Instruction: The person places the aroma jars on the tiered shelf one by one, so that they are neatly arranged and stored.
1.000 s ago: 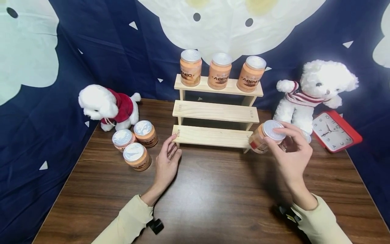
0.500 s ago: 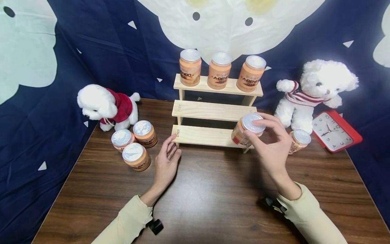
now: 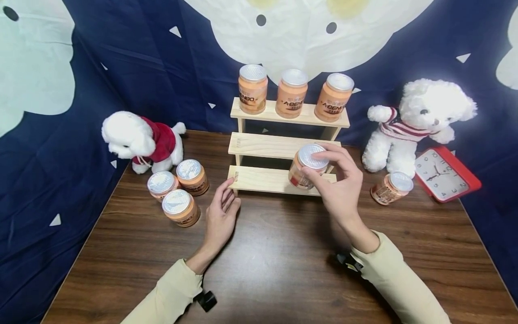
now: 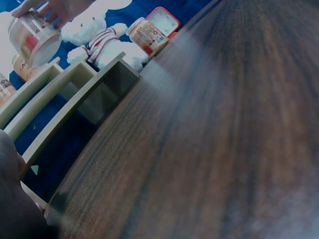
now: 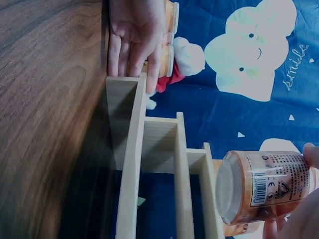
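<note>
My right hand (image 3: 341, 180) grips an orange jar (image 3: 301, 173) with a silver lid, thumb and fingers around its upper part. The jar hangs tilted over the lower steps of a three-step wooden shelf (image 3: 271, 180); the right wrist view shows its barcode label (image 5: 271, 186) and clear base. My left hand (image 3: 221, 209) rests at the left end of the lowest step, fingers extended, index fingertip on the step's corner. Three matching jars stand in a row on the top step, the middle one (image 3: 291, 96) among them. To the left hand's left, three more jars (image 3: 188, 216) cluster on the table.
Another jar (image 3: 390, 189) stands on the table at the right, before a white teddy bear (image 3: 417, 121) and a red clock (image 3: 443, 175). A white plush dog (image 3: 141, 139) in a red coat sits at the left. A blue cloth (image 3: 170, 72) hangs behind.
My right hand has carried the jar leftward from the shelf's right end to over its lower steps, uncovering the jar at the right. My left hand stays at the shelf's left end.
</note>
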`<state>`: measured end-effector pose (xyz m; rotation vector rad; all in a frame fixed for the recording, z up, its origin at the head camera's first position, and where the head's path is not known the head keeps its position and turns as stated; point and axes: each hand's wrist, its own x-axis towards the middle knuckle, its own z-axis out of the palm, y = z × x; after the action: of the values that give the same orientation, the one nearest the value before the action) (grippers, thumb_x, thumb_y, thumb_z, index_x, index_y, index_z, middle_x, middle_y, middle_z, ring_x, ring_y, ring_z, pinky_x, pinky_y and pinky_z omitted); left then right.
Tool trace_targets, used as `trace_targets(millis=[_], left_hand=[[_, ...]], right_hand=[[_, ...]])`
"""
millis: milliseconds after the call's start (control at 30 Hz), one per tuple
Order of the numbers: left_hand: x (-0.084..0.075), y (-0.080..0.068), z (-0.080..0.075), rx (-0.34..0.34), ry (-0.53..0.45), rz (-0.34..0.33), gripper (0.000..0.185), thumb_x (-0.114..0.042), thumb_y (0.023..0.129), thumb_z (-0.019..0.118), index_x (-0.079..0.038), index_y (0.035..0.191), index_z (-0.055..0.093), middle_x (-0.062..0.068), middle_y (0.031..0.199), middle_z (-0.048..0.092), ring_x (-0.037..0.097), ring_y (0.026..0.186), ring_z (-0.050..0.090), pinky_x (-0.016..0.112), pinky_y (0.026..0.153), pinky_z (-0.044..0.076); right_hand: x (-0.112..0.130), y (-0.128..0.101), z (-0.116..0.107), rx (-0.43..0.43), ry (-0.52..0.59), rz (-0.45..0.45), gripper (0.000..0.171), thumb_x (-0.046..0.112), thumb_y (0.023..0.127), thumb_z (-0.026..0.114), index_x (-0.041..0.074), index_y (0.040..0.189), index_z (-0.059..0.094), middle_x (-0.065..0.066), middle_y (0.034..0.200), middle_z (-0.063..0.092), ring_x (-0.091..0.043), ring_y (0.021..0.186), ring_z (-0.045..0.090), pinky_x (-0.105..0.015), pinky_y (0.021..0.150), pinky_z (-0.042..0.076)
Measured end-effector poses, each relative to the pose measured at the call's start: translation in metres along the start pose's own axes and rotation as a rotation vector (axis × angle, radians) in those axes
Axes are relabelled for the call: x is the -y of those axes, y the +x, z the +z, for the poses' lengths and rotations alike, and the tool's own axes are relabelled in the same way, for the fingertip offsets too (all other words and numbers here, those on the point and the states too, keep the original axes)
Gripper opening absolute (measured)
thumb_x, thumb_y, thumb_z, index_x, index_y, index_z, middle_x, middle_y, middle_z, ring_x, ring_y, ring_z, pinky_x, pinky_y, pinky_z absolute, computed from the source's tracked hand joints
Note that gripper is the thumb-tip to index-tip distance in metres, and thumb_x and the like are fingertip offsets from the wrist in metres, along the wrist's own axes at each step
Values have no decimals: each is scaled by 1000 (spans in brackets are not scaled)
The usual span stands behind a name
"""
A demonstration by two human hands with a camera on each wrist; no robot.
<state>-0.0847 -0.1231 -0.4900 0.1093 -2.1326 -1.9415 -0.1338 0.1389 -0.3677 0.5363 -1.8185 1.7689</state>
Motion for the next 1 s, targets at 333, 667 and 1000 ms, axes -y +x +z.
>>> trace_targets(millis=[333, 667, 1000], left_hand=[[0, 0, 0, -1, -5, -7, 58, 7, 103, 69, -13, 157, 61, 19, 159, 60, 30, 144, 59, 28, 122, 51], [-1, 0, 1, 8, -10, 2, 58, 7, 103, 68, -12, 158, 60, 17, 161, 58, 31, 145, 59, 29, 122, 51], [-2, 0, 0, -2, 7, -9, 58, 8, 103, 69, -13, 157, 61, 19, 158, 61, 30, 144, 60, 29, 121, 52]], right_hand=[[-9, 6, 27, 53, -21, -29, 32, -11, 80, 91, -12, 109, 76, -22, 132, 74, -31, 125, 67, -34, 106, 58], [-14, 20, 48, 36, -12, -13, 32, -3, 86, 92, -8, 114, 77, -18, 132, 74, -28, 124, 69, -30, 97, 59], [-18, 31, 70, 35, 21, -13, 33, -7, 89, 89, -10, 118, 75, -23, 132, 72, -20, 113, 71, -29, 95, 60]])
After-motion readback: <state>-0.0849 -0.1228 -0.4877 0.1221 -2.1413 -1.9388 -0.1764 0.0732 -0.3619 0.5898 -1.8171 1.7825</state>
